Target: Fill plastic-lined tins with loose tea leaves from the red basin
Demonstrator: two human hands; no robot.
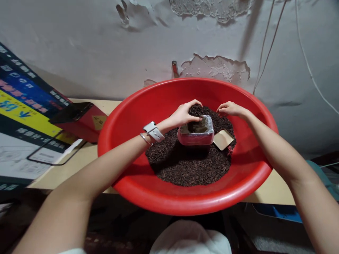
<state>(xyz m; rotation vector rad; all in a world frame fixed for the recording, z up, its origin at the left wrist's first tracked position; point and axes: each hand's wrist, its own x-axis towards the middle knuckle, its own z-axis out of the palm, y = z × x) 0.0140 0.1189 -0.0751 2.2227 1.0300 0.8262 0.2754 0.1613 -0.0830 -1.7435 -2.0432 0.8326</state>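
My left hand (187,112), with a white watch and a bangle at the wrist, is curled around a clump of dark loose tea leaves (195,110). It is over the mouth of a red rectangular tin (196,139), and the thumb is near the rim. A clear plastic bag (209,123) lines the tin, which sits on the heap of tea leaves (190,173). To the right, my right hand (231,108) hovers at the heap's far edge with bent fingers; whatever is in them is hidden. A pale gold lid (224,139) lies beside the tin.
The large red plastic basin (185,206) holding the heap stands on a light wooden table (280,188) against a peeling wall. At left are a red box (82,123), a black wire handle and printed cardboard (23,102). Cords (267,42) hang at upper right.
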